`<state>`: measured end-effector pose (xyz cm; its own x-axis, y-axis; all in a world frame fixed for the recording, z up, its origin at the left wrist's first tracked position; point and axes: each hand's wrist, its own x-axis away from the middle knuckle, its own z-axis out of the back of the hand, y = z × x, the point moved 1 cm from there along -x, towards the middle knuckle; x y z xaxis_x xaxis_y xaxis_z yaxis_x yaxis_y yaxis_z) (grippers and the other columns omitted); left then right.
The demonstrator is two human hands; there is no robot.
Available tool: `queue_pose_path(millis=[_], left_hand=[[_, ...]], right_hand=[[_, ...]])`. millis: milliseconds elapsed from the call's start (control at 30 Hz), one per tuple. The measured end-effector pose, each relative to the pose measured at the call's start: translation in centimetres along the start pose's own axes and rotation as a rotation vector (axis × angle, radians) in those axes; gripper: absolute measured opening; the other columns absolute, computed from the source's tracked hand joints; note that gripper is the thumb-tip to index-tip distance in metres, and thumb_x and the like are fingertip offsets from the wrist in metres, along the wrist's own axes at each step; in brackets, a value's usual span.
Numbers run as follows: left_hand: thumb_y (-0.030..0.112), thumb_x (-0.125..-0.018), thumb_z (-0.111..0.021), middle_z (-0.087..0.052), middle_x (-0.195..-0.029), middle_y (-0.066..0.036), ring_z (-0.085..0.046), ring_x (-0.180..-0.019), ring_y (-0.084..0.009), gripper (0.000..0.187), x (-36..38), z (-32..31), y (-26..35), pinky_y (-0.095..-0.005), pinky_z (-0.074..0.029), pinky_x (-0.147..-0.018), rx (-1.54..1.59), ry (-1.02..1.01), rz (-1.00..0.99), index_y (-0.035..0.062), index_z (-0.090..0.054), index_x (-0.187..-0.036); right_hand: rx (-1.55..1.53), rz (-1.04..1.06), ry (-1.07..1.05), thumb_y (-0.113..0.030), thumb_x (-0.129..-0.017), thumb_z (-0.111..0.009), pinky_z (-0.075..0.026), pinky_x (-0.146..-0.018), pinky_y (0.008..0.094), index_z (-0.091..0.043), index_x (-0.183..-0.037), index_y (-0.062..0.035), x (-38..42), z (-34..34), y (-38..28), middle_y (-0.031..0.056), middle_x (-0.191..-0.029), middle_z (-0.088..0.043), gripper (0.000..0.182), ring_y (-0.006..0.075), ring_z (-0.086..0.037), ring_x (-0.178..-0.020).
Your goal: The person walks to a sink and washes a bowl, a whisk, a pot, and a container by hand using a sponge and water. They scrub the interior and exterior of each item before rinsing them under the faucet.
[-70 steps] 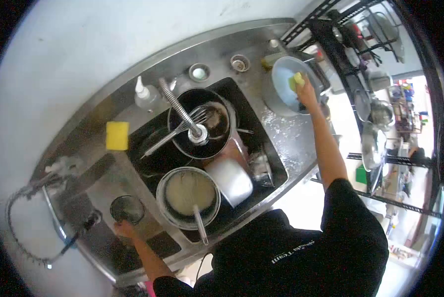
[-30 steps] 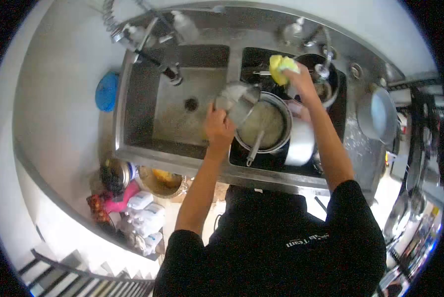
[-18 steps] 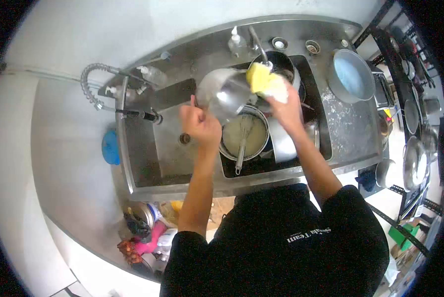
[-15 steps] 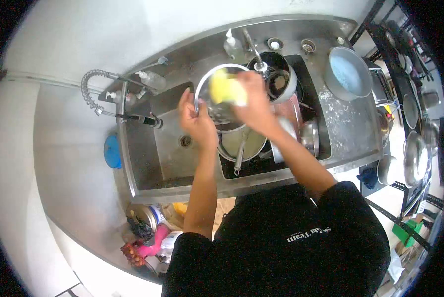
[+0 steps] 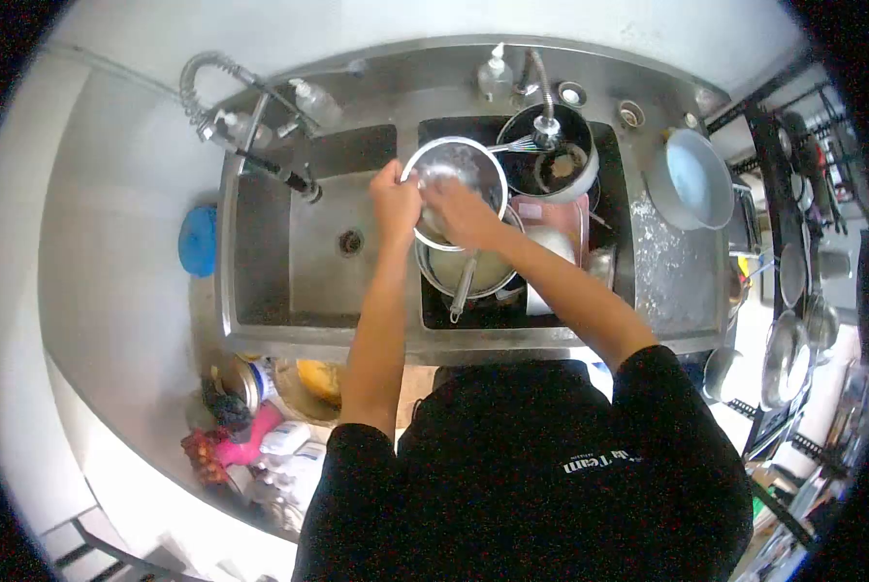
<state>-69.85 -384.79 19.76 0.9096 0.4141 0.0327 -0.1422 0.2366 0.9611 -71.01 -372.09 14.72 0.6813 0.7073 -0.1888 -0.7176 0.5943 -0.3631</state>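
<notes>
My left hand (image 5: pixel 396 206) is closed on the left rim of a shiny metal bowl (image 5: pixel 501 184), tilted above the right sink basin. Inside the bowl, my right hand (image 5: pixel 462 213) presses against the wall with its fingers blurred. The yellow sponge that showed in this hand a moment earlier is hidden under it now. Just below the bowl is a pot of cloudy liquid (image 5: pixel 498 276) with a metal-handled utensil (image 5: pixel 463 289) resting across it. A dark pot (image 5: pixel 582 145) beside the bowl holds a whisk (image 5: pixel 520 145).
A faucet (image 5: pixel 548 131) hangs over the dark pot. At left, a spring-hose tap (image 5: pixel 284 177) reaches over the left basin (image 5: pixel 308 281). Soap bottles (image 5: pixel 496 78) line the back ledge. A large basin of bluish liquid (image 5: pixel 696 179) sits on the right counter, near shelves of pans (image 5: pixel 788 359).
My right hand has gone down into the bowl, and the yellow sponge has passed out of sight beneath it. The bowl now faces up more toward me. The whole view has shifted.
</notes>
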Motion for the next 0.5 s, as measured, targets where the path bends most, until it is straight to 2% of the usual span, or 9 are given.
queue_pose_path(millis=[33, 100, 133, 167, 267, 300, 367, 400, 500], left_hand=[[0.001, -0.074, -0.057, -0.041, -0.054, -0.011, -0.04, -0.053, -0.0153, 0.018, 0.0, 0.2, -0.9, -0.0355, -0.033, -0.05, -0.064, 0.002, -0.101, -0.0011, -0.043, -0.063], [0.0, -0.07, -0.058, -0.044, -0.056, -0.017, -0.042, -0.051, -0.019, 0.015, -0.8, 1.2, -4.4, -0.0374, -0.034, -0.05, -0.203, 0.042, -0.289, -0.0023, -0.045, -0.063], [0.001, -0.066, -0.058, -0.048, -0.061, -0.022, -0.045, -0.051, -0.0243, 0.009, -1.1, 1.6, -6.3, -0.038, -0.035, -0.051, -0.232, 0.007, -0.184, -0.0026, -0.05, -0.064], [0.001, -0.063, -0.056, -0.049, -0.061, -0.021, -0.044, -0.051, -0.0277, 0.006, -1.1, 1.1, -7.4, -0.0392, -0.035, -0.051, -0.11, 0.121, -0.247, -0.0012, -0.05, -0.064], [0.001, -0.06, -0.051, -0.038, -0.057, -0.022, -0.037, -0.049, -0.0257, 0.012, -0.3, -0.4, -7.6, -0.0419, -0.028, -0.048, -0.124, 0.404, -0.141, -0.0012, -0.039, -0.059], [0.001, -0.06, -0.05, -0.034, -0.056, -0.022, -0.034, -0.048, -0.0242, 0.014, -0.3, -0.6, -8.0, -0.0415, -0.026, -0.048, -0.09, 0.513, -0.142, -0.0011, -0.037, -0.059], [0.0, -0.062, -0.053, -0.034, -0.053, -0.018, -0.033, -0.049, -0.0205, 0.016, -1.4, 0.6, -10.1, -0.0393, -0.027, -0.047, -0.034, 0.464, -0.082, -0.0005, -0.037, -0.059], [0.0, -0.062, -0.054, -0.034, -0.052, -0.016, -0.032, -0.05, -0.0187, 0.017, -1.9, 1.4, -11.4, -0.0382, -0.028, -0.047, -0.011, 0.422, -0.057, -0.0001, -0.038, -0.059], [0.002, -0.065, -0.061, -0.039, -0.051, -0.009, -0.033, -0.051, -0.0137, 0.024, -4.4, 4.7, -13.8, -0.0351, -0.03, -0.047, 0.178, -0.041, 0.068, 0.0013, -0.038, -0.058]], right_hand=[[-0.116, 0.049, -0.125, -0.017, -0.075, -0.057, -0.039, -0.092, 0.0429, -0.05, -0.117, -0.0116, 1.0, -1.1, 0.0, 0.0196, -0.121, -0.047, 0.043, 0.0331, -0.047, -0.111], [0.015, 0.143, -0.108, -0.024, -0.077, -0.058, -0.041, -0.09, 0.0444, -0.056, -0.115, -0.0124, 3.2, -0.5, 0.3, 0.0225, -0.121, -0.048, 0.04, 0.0359, -0.045, -0.113], [0.128, 0.126, -0.153, -0.025, -0.078, -0.057, -0.041, -0.09, 0.045, -0.057, -0.115, -0.0121, 3.2, 0.8, 0.2, 0.0228, -0.12, -0.049, 0.039, 0.0368, -0.046, -0.112], [0.242, 0.113, -0.191, -0.026, -0.079, -0.056, -0.042, -0.089, 0.0455, -0.058, -0.115, -0.0117, 2.6, 1.2, -0.4, 0.0231, -0.118, -0.05, 0.038, 0.0378, -0.048, -0.11], [-0.265, -0.411, -0.121, -0.03, -0.08, -0.056, -0.041, -0.091, 0.0448, -0.057, -0.116, -0.0103, 1.6, -4.0, -2.1, 0.0242, -0.113, -0.053, 0.042, 0.0402, -0.052, -0.103], [-0.348, -0.414, -0.074, -0.03, -0.08, -0.055, -0.041, -0.09, 0.0447, -0.057, -0.117, -0.0096, 1.1, -4.3, -3.0, 0.0247, -0.112, -0.054, 0.042, 0.0407, -0.053, -0.101], [-0.513, -0.44, 0.026, -0.031, -0.081, -0.055, -0.041, -0.09, 0.0445, -0.056, -0.117, -0.0082, 0.4, -4.5, -4.2, 0.0258, -0.109, -0.054, 0.043, 0.0417, -0.055, -0.096], [-0.353, -0.389, -0.207, -0.034, -0.08, -0.056, -0.042, -0.089, 0.0429, -0.057, -0.117, -0.0105, 0.5, -2.9, -4.6, 0.0235, -0.108, -0.056, 0.044, 0.038, -0.056, -0.096], [0.235, 0.455, -0.487, -0.034, -0.076, -0.061, -0.045, -0.086, 0.0408, -0.059, -0.114, -0.0145, 0.0, 4.2, -5.1, 0.0189, -0.108, -0.058, 0.044, 0.0337, -0.059, -0.094]])
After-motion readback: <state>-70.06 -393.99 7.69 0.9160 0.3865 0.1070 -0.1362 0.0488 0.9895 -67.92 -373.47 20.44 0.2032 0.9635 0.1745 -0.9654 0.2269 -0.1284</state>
